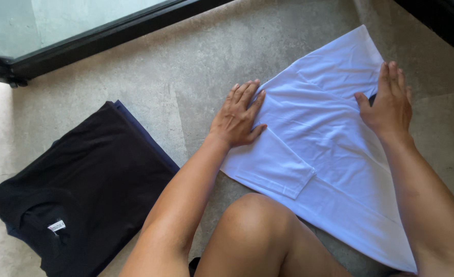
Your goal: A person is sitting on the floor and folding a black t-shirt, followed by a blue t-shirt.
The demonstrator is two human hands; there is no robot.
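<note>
At the far left, a folded black shirt (83,184) is lying on the grey stone floor (176,66), a small white label showing at its collar and a navy garment (147,138) peeking out along its upper right edge. Above it, a dark-framed glass door (83,36) is running along the top of the view. Moving right, the left hand (237,118) is pressing palm down on the left edge of a white shirt (319,149), its fingers (245,95) lying flat and close together, clamped on nothing. The white shirt is lying spread on the floor between the two hands, a folded sleeve pointing toward the bare knee (258,220) below. Further right, the right hand (388,105) is resting flat on the shirt's right edge, fingers straight and together, thumb held out to the side.
</note>
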